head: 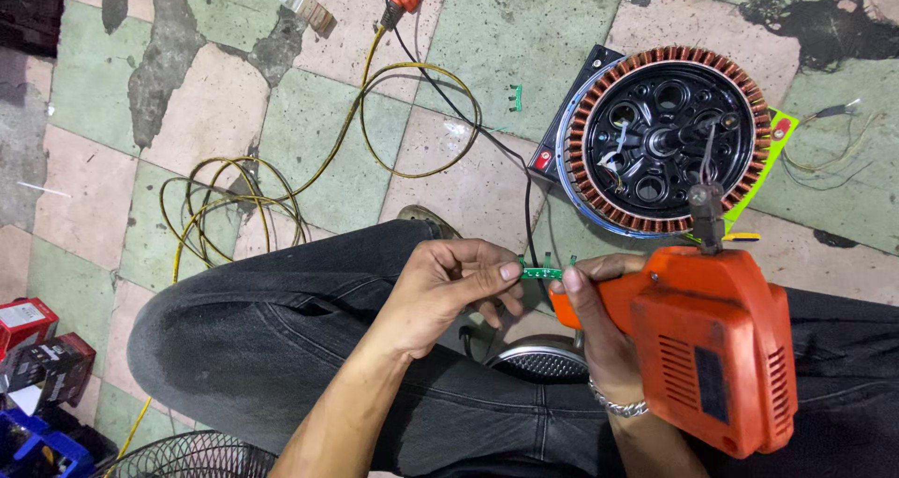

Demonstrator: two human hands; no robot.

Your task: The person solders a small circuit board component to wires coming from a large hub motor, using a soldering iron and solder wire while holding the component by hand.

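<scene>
My left hand (445, 291) pinches one end of a small green circuit strip (541, 273) between thumb and forefinger, above my knee. My right hand (588, 305) touches the strip's other end with its fingertips while gripping an orange soldering gun (712, 347). The gun's metal tip (704, 202) points away from me toward a round motor stator (665, 141) with copper windings, lying on the tiled floor.
Yellow cable (234, 202) lies coiled on the floor at left, with a black wire (496, 146) running toward me. A small green part (515, 97) lies near the stator. Red and black boxes (37, 347) sit at lower left. A fan grille (187, 455) shows below.
</scene>
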